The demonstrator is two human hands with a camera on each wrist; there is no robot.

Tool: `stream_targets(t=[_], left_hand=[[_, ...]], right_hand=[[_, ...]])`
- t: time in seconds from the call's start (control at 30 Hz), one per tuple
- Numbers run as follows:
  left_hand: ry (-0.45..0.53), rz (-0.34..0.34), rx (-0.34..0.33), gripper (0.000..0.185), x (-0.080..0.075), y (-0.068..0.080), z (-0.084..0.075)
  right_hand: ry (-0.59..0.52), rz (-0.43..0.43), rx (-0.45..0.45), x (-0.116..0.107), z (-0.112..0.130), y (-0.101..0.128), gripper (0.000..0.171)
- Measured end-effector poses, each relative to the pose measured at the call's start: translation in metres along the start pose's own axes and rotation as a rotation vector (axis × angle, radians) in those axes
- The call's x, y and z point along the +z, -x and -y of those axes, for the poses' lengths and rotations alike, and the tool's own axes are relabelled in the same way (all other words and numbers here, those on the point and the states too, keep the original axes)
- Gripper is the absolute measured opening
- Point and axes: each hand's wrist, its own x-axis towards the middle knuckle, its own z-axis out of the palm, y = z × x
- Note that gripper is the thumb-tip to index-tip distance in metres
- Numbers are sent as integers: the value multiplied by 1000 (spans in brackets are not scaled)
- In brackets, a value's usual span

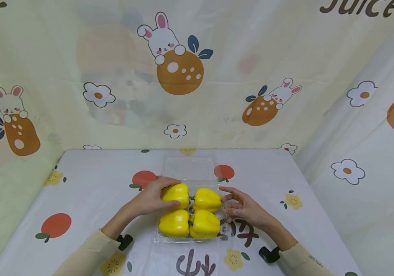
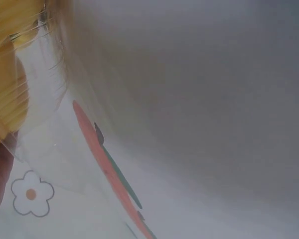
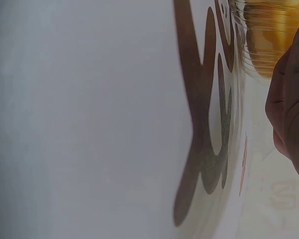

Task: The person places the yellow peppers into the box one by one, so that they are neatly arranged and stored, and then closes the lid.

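Note:
Several yellow bell peppers sit in two rows inside a clear plastic clamshell box point(image 1: 162, 240). Its transparent lid point(image 1: 190, 168) lies folded back on the far side. My left hand point(image 1: 153, 196) grips the back left pepper point(image 1: 177, 194), with the fingers over its far side and the thumb along its near side. At the box's right wall is my right hand point(image 1: 244, 209), fingers loosely bent beside the back right pepper point(image 1: 207, 199); whether they touch the wall is unclear. In front lie the front left pepper point(image 1: 174, 223) and front right pepper point(image 1: 205, 224).
The box stands on a table covered by a white printed cloth point(image 1: 93, 195) with fruit and flower patterns. A patterned curtain point(image 1: 121, 57) hangs behind the table's back edge and along both sides. Dark wrist cameras point(image 1: 125, 242) sit on both wrists.

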Motion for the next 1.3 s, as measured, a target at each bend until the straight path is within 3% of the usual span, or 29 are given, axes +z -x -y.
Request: stream_targets(t=[0.63, 1.03, 1.3], left_hand=[[-71, -25, 10, 64, 9, 1, -2], [-155, -11, 40, 63, 11, -1, -3], [-158, -2, 25, 64, 10, 0, -3]], right_hand=[[-2, 7, -12, -1, -2, 2, 84], [-2, 7, -18, -1, -1, 1, 85], [-3, 9, -21, -1, -2, 1, 85]])
